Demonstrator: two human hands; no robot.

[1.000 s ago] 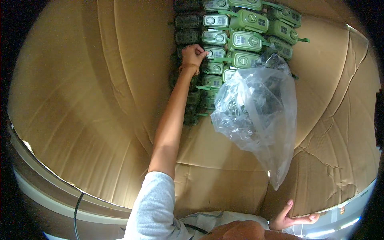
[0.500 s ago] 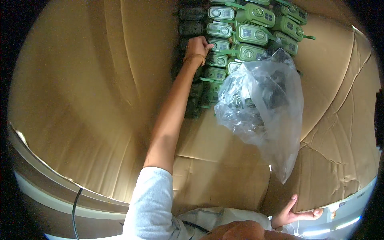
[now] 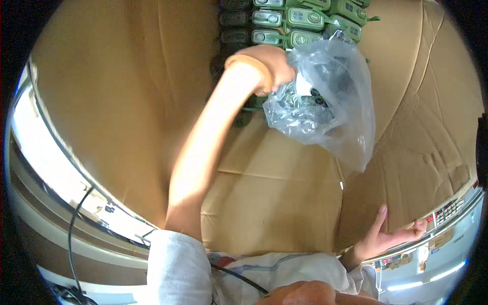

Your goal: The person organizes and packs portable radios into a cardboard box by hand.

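Note:
Several green box-shaped devices [image 3: 305, 18] with round dials, grilles and strap loops stand in rows at the far side of a cardboard box. In front of them lies a crumpled clear plastic bag [image 3: 351, 117]; something white and a dark round part show through its left side. Reaching in from the lower left, my left hand [image 3: 272, 66] is bent at the left edge of the bag, over the rows. Motion smears its fingers, and what they hold, if anything, is hidden. My right hand [image 3: 389, 236] rests by the box's near right edge, thumb raised and fingers apart, holding nothing.
Tall brown cardboard walls [image 3: 117, 132] surround the devices, with a creased flap [image 3: 427, 162] on the right. A column of dark devices [image 3: 235, 35] stands left of the green ones. Outside the box, a black cable [image 3: 73, 239] hangs at the lower left.
My left hand has moved right and nearer, from a green device to the bag's left edge. The bag has shifted, its lower tip now farther away. The view has tilted; my right hand stays spread.

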